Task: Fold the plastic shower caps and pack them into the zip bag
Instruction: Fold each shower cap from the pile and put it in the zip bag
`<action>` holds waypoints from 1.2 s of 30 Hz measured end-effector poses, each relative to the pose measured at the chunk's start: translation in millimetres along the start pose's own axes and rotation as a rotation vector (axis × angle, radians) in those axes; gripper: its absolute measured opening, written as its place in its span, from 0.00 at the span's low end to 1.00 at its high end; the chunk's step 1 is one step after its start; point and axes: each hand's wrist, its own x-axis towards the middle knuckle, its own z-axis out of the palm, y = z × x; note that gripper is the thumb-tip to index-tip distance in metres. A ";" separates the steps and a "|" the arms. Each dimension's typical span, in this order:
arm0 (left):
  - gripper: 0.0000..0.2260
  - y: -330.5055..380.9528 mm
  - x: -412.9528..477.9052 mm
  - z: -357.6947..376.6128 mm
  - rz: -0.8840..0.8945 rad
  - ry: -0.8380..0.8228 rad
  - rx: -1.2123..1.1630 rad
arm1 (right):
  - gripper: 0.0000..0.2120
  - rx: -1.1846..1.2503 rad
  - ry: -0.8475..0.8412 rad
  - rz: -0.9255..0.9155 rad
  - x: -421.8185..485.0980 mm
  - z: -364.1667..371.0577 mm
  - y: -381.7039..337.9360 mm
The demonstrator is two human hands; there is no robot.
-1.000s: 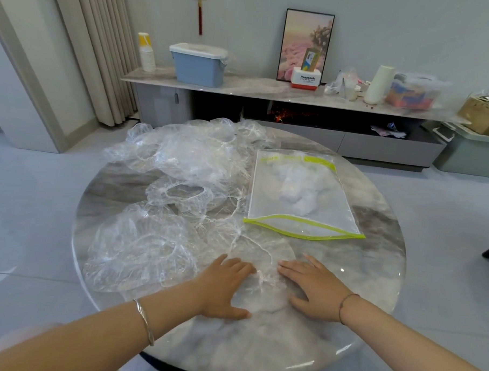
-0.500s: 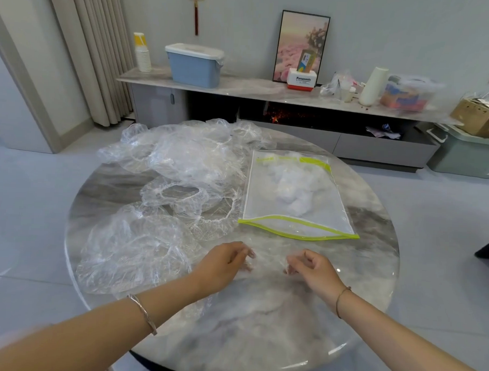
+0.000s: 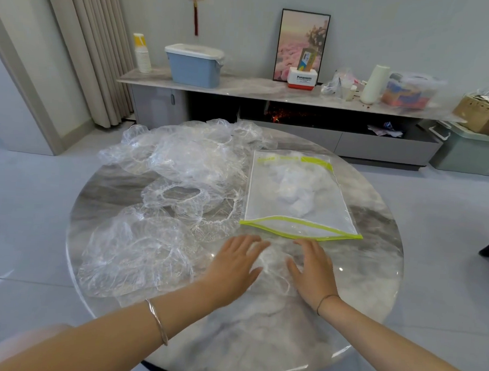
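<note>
The left grip (image 3: 234, 264) and right grip (image 3: 314, 269) lie flat and spread, pressing a crumpled clear plastic shower cap (image 3: 272, 266) between them onto the grey marble worktop (image 3: 259, 343), the lime-edged clear zip bag (image 3: 293, 196) just beyond them.

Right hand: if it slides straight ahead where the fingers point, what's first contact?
Most likely the zip bag: its green-trimmed near edge lies just beyond the fingertips of the right hand, which lies flat, fingers pointing away from the person. Nothing else shows in that gap.

Bare table (image 3: 374, 275) lies lower right; caps (image 3: 176, 182) crowd the left, the bag (image 3: 296, 193) fills upper centre.
</note>
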 end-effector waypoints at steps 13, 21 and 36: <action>0.52 -13.4 -11.4 17.6 0.047 -0.501 0.026 | 0.42 -0.251 -0.421 -0.210 -19.6 14.2 0.4; 0.65 -17.7 -7.5 -2.4 0.023 -0.498 0.110 | 0.22 -0.150 -0.340 -0.655 -30.8 6.9 -3.1; 0.27 -30.3 -3.0 -10.3 0.023 -0.360 0.004 | 0.10 0.509 -0.282 0.048 -12.8 -0.3 -10.0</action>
